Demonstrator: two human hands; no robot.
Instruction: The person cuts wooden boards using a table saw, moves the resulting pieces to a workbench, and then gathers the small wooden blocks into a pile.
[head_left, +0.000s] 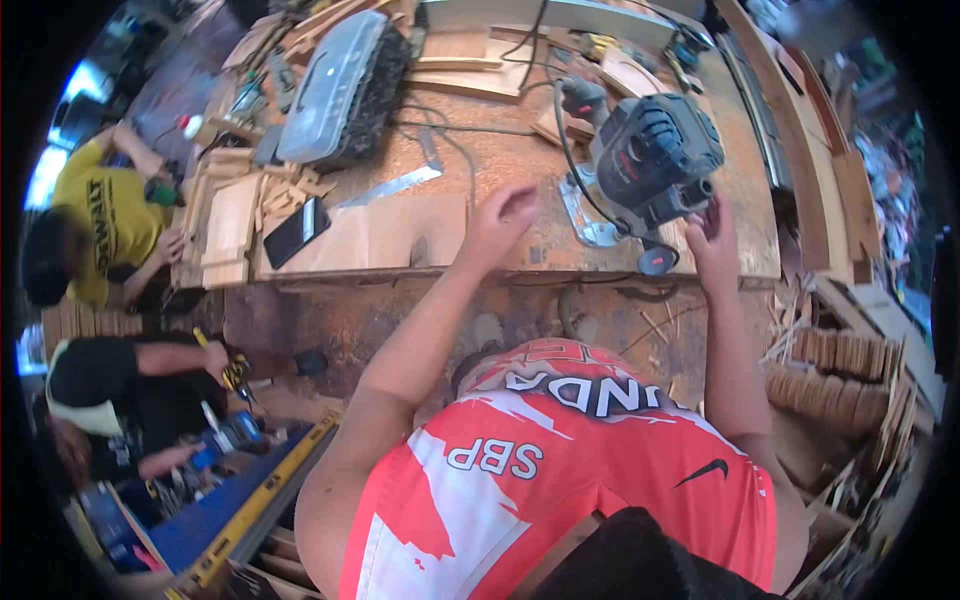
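Observation:
A dark power tool with a round motor housing (660,150), like a router, stands on its clear or metal base plate (592,222) at the right of the wooden workbench (510,255). My left hand (503,225) is over the bench's front edge, left of the base plate, its fingers loosely curled with a gap to the thumb and nothing in them. Beside the tool's lower right side is my right hand (712,235), fingers apart; whether a fingertip touches the housing I cannot tell. A black cable runs down the tool's left side.
A phone (297,232), a metal square (395,186), a clear-lidded case (335,90) and wood pieces (232,225) lie on the bench. At left are a person in yellow (110,210) and another in black (130,385) with a drill. Stacked wood (840,375) stands at right.

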